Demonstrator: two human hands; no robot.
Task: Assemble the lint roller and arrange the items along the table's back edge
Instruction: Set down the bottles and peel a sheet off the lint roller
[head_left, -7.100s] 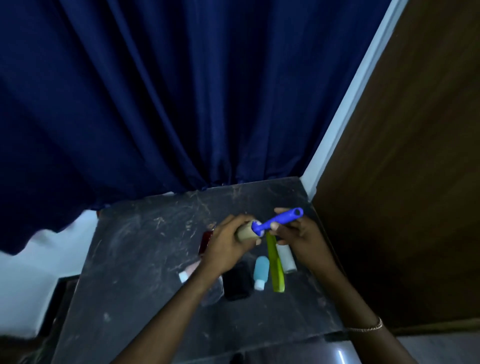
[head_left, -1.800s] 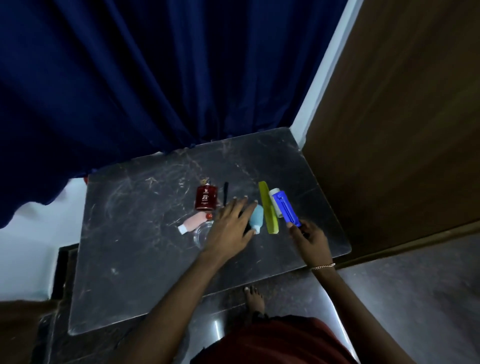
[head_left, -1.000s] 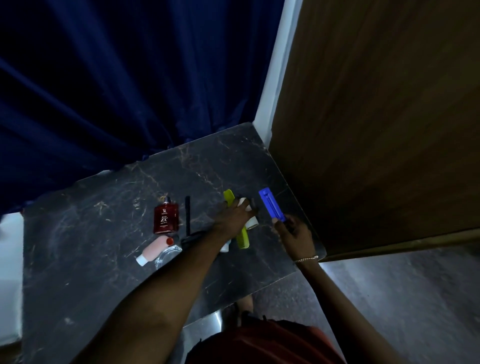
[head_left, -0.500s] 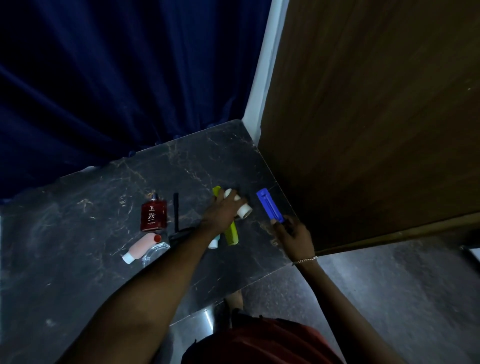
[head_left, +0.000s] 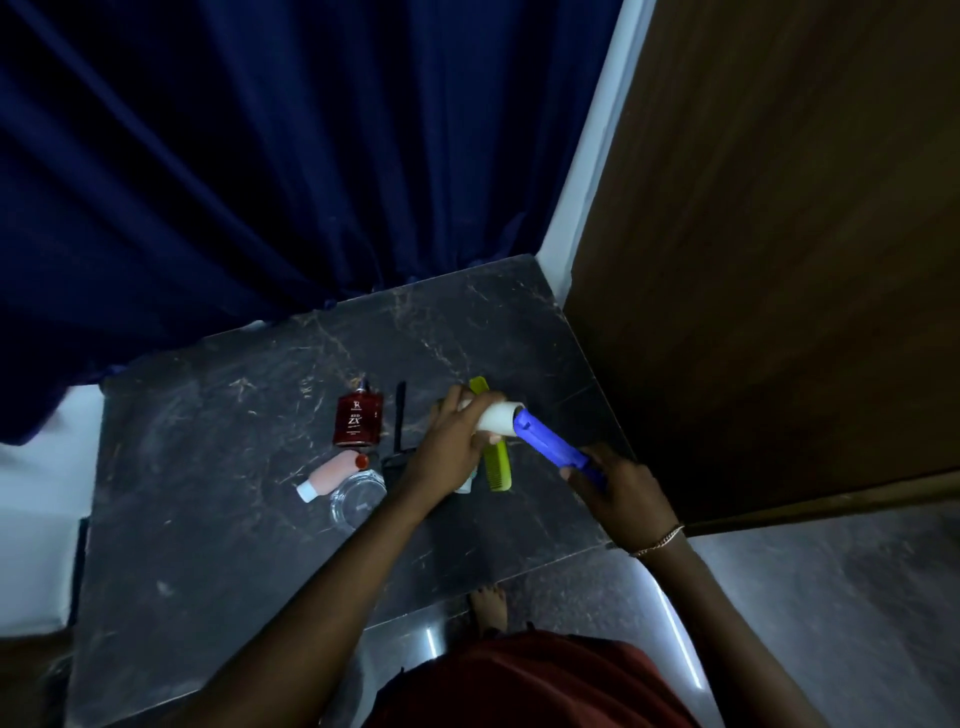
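Note:
My left hand (head_left: 449, 447) grips the white lint roll (head_left: 497, 417) just above the dark marble table (head_left: 208, 519). My right hand (head_left: 615, 491) holds the lower end of the blue roller handle (head_left: 550, 446), whose tip meets the roll's open end. Under the hands lies a lime green comb (head_left: 496, 462). A light blue bottle with a white cap (head_left: 464, 483) is mostly hidden by my left wrist. A red perfume bottle (head_left: 358, 418), a thin black stick (head_left: 399, 415), a pink tube (head_left: 332, 472), a clear glass dish (head_left: 358, 503) and a black object (head_left: 395, 465) lie to the left.
A dark blue curtain (head_left: 285, 156) hangs along the table's back edge. A brown wooden panel (head_left: 779, 234) stands right against the table's right side. My bare foot (head_left: 488, 605) shows on the grey floor below the table's front edge.
My left hand lifted the white roll off the table and my right hand raised the blue handle. The two parts have come together end to end. The camera tilted slightly.

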